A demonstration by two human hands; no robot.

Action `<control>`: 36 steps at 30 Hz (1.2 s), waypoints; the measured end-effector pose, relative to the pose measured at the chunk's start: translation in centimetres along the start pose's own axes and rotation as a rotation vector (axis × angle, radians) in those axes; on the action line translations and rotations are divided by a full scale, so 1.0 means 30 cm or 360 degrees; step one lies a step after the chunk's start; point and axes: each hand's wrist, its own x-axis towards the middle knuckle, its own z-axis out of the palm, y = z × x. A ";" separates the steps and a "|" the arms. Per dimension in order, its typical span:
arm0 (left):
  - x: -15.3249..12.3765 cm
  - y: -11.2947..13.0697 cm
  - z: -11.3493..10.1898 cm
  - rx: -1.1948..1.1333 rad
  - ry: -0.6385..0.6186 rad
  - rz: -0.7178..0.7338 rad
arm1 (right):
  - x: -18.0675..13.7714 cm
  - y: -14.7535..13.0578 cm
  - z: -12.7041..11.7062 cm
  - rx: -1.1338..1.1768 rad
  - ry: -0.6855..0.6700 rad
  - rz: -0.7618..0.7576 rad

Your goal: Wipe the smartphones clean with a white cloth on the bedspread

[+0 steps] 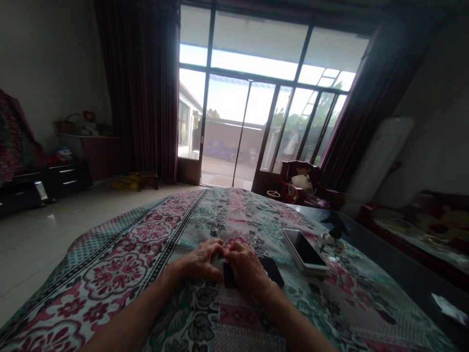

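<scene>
My left hand (200,260) rests low over the patterned cloth (154,230), its fingers curved forward and its thumb apart from them. Its fingertips meet those of my right hand (247,269). The right hand is closed, with its fingers bent down and pressed together; what they pinch, if anything, is hidden. Beneath the right hand lies a flat, dark rectangular object (274,272), partly covered by the palm. To the right of it, a white-edged device with a black screen (306,249) lies face up, seemingly on top of another flat white thing.
A small glass-like item (331,246) stands beyond the device. Dark table surface (410,274) shows at right, with a white packet (450,308) on it. Wooden chairs (298,183), a glass door (230,132) and dark curtains (137,93) are farther back.
</scene>
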 end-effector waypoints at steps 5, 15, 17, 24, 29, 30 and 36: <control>-0.006 0.005 0.000 0.0047 -0.0013 0.0015 | -0.087 -0.029 -0.030 0.0043 -0.0080 -0.0094; -0.013 0.094 0.038 0.0268 -0.0186 -0.0119 | -0.119 -0.038 -0.047 0.0046 -0.0042 0.0017; -0.014 0.124 0.047 0.0276 -0.0227 -0.0164 | -0.122 -0.024 -0.054 0.0050 -0.0046 0.0010; -0.023 0.203 0.070 0.0236 -0.0280 -0.0264 | -0.137 0.035 -0.106 -0.0164 -0.0046 0.0210; -0.029 0.247 0.096 0.0251 -0.0232 -0.0417 | -0.137 0.050 -0.117 -0.0353 -0.0054 0.0376; -0.028 0.247 0.097 0.0259 -0.0217 -0.0413 | -0.138 0.048 -0.113 -0.0350 -0.0046 0.0378; -0.022 0.164 0.054 0.0303 -0.0182 -0.0118 | -0.143 0.009 -0.074 -0.0139 0.0027 0.0269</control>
